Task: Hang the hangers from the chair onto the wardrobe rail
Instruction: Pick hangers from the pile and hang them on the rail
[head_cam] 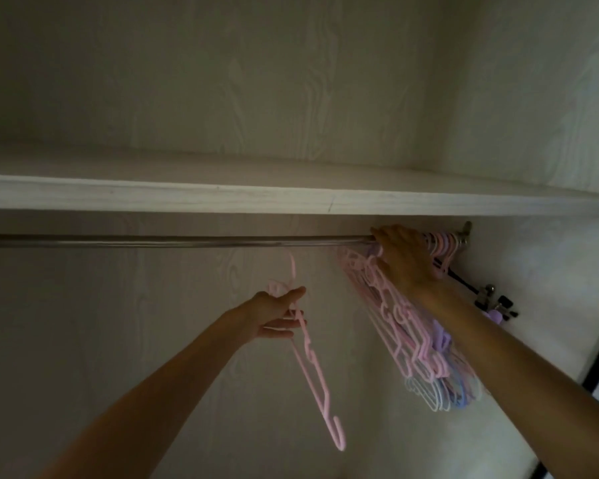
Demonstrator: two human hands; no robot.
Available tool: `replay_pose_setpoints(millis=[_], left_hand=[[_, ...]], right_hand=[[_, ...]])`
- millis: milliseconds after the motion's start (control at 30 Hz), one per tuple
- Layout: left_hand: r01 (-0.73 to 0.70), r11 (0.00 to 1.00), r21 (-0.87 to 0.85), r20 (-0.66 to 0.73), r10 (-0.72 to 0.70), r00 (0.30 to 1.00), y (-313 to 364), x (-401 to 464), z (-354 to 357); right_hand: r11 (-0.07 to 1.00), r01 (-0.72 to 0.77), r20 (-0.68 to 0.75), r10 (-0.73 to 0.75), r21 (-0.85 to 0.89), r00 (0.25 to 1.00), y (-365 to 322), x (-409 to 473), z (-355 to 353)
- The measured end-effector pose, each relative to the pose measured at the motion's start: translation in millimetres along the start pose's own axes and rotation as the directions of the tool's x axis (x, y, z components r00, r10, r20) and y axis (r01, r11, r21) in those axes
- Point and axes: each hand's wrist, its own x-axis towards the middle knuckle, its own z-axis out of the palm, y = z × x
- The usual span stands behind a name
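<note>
A metal wardrobe rail [187, 240] runs left to right under a white shelf. My left hand [274, 314] pinches a pink plastic hanger [313, 371] just below the rail, its hook pointing up toward the bar. My right hand [403, 257] is at the rail's right part, fingers curled over the hooks of a bunch of pink, white and purple hangers [419, 347] that hang there, tilted toward me. More pink hooks [443, 245] sit on the rail beyond that hand, near the end bracket.
The white shelf [291, 198] sits close above the rail. A dark clip hanger [491, 299] hangs by the right wall. The wardrobe's back panel [118, 323] is behind the rail. A long stretch of bare rail lies to the left.
</note>
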Motion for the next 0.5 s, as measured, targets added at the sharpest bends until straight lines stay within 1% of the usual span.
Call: replay_pose_setpoints(millis=[33,100,133,167,200,233,267,300,333,367,433,467,500], left_hand=[[-0.001,1.000,0.002,0.012,0.001,1.000,-0.5,0.6,2.0],[-0.011,1.000,0.025,0.025,0.010,1.000,-0.2,0.1,7.1],[-0.018,0.999,0.038,0.028,0.017,0.999,-0.3,-0.4,10.5],[-0.027,0.999,0.047,0.030,0.025,0.999,0.0,-1.1,14.4],[-0.034,0.998,0.053,0.031,0.032,0.999,1.0,-0.9,18.8],[-0.039,0.997,0.062,0.028,0.037,0.999,2.4,-0.5,23.2],[-0.046,0.996,0.072,0.022,0.045,0.999,4.4,-0.2,28.9],[-0.054,0.995,0.081,0.010,0.054,0.999,6.3,0.0,34.4],[-0.060,0.994,0.088,0.007,0.059,0.998,8.8,-1.6,40.2],[-0.068,0.993,0.093,0.012,0.067,0.998,11.1,-2.4,45.7],[-0.094,0.986,0.137,0.051,0.087,0.995,18.4,-4.1,56.7],[-0.114,0.976,0.188,0.063,0.104,0.993,22.8,-4.4,58.9],[-0.149,0.950,0.275,0.055,0.139,0.989,28.1,-6.3,60.3]], right_hand=[[1.000,-0.006,0.019,0.006,0.020,1.000,3.3,-5.5,-1.2],[0.994,-0.019,-0.033,0.023,0.107,0.999,-3.9,-16.5,-9.9],[0.983,-0.031,-0.063,0.043,0.180,0.997,-14.2,-22.7,-15.7],[0.954,-0.044,-0.038,0.058,0.297,0.998,-28.1,-30.7,-23.2],[0.891,-0.074,0.074,0.045,0.448,0.996,-43.2,-40.1,-31.8],[0.810,-0.123,0.241,-0.023,0.574,0.970,-58.0,-50.6,-39.9],[0.767,-0.170,0.397,-0.119,0.619,0.910,-70.0,-61.8,-48.3],[0.788,-0.166,0.509,-0.208,0.593,0.835,-79.0,-72.0,-53.7],[0.822,-0.127,0.557,-0.254,0.555,0.791,-84.4,-80.9,-56.7],[0.859,-0.081,0.549,-0.249,0.506,0.798,-86.8,-87.5,-57.2],[0.913,-0.056,0.452,-0.145,0.403,0.880,-84.6,-92.9,-58.1],[0.922,-0.084,0.418,-0.089,0.379,0.904,-82.2,-92.3,-56.2],[0.917,-0.133,0.411,-0.037,0.376,0.911,-78.4,-92.1,-55.4]])
